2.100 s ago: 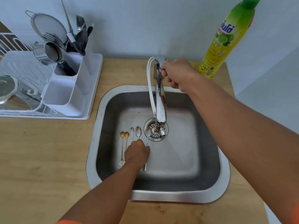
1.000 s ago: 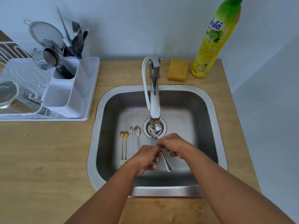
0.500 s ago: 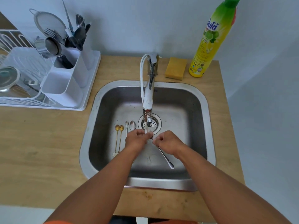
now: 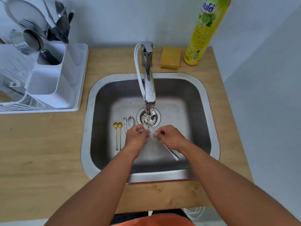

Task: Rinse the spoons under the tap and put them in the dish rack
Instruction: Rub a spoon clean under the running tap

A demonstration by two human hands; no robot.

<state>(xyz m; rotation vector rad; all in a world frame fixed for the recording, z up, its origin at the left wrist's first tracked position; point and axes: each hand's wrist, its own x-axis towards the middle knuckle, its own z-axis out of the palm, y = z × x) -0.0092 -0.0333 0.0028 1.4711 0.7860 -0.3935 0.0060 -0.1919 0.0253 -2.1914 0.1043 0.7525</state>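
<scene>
Wooden worktop [image 4: 40, 160] nearest, steel sink [image 4: 210, 121] set in it. Right hand [image 4: 169, 138] pinches handle of silver spoon [image 4: 170, 151]; left hand [image 4: 136, 137] curls fingers round its bowl, under water from tap [image 4: 149, 88]. Four more spoons [image 4: 124, 128] lie on sink floor, left of hands. Beyond: sponge [image 4: 170, 57], soap bottle [image 4: 204, 31], dish rack [image 4: 53, 82] far left.
</scene>
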